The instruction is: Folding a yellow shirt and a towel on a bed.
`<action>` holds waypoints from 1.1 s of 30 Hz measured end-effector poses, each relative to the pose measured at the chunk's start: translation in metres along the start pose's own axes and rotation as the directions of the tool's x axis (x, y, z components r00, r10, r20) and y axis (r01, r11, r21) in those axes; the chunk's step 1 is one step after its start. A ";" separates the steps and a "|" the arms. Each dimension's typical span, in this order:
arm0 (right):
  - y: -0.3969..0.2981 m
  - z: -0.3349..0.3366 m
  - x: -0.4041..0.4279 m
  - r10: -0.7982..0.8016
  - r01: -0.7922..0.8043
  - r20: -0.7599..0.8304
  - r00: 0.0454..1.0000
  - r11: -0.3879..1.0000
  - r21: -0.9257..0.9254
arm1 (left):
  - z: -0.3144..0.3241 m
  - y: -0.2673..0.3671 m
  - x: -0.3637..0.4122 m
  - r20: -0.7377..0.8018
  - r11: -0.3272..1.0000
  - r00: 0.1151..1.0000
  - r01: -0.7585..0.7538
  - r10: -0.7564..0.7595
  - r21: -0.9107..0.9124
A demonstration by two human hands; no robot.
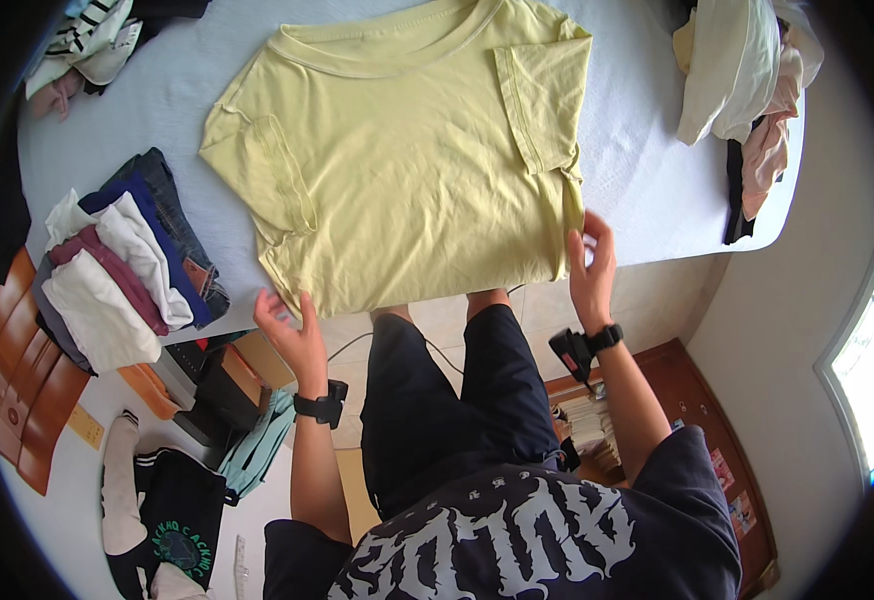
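Note:
A pale yellow short-sleeved T-shirt [407, 165] lies spread on a bed with a light blue sheet [632, 202], its collar away from me and its hem along the near edge. Both sleeves are folded in over the front. At the shirt's lower left corner is my left hand [298, 337], fingers spread and slightly blurred, the thumb by the hem. My right hand [593, 270] is at the lower right side edge, thumb and fingers apart with a gap between them. Neither hand shows a clear grip on the fabric.
A stack of folded clothes [111, 277] and folded jeans [163, 202] sits on the left. Loose clothes lie heaped at far left [92, 45] and far right [744, 82]. Below the bed edge are dark boxes [227, 382], a hanging jacket [174, 510] and a cable [444, 356].

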State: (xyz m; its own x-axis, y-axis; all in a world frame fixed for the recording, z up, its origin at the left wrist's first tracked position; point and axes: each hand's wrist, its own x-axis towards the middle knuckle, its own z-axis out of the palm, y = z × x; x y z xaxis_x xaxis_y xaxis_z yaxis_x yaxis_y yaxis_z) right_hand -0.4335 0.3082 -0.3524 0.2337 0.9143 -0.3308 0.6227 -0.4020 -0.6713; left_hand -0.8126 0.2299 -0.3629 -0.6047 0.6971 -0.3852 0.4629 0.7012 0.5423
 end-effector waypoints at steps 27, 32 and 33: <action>-0.038 -0.088 -0.051 0.273 -0.341 0.307 0.912 0.920 0.195 | -0.105 0.047 -0.040 0.471 0.738 0.843 0.487 -0.259 -0.467; -0.082 -0.096 0.050 0.027 -0.214 0.380 0.925 0.862 0.459 | -0.113 0.081 0.049 0.491 0.570 0.871 0.399 0.009 -0.719; -0.100 -0.091 0.070 -0.018 -0.238 0.411 0.911 0.792 0.562 | -0.106 0.084 0.072 0.531 0.508 0.841 0.414 0.104 -0.755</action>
State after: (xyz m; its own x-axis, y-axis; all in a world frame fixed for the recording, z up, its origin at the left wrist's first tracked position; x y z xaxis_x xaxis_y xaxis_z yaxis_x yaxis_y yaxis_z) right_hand -0.4110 0.4167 -0.2482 -0.1056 0.8205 -0.5618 0.0181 -0.5633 -0.8261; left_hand -0.8862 0.3230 -0.2662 -0.1162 0.7383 -0.6644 -0.5049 0.5321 0.6796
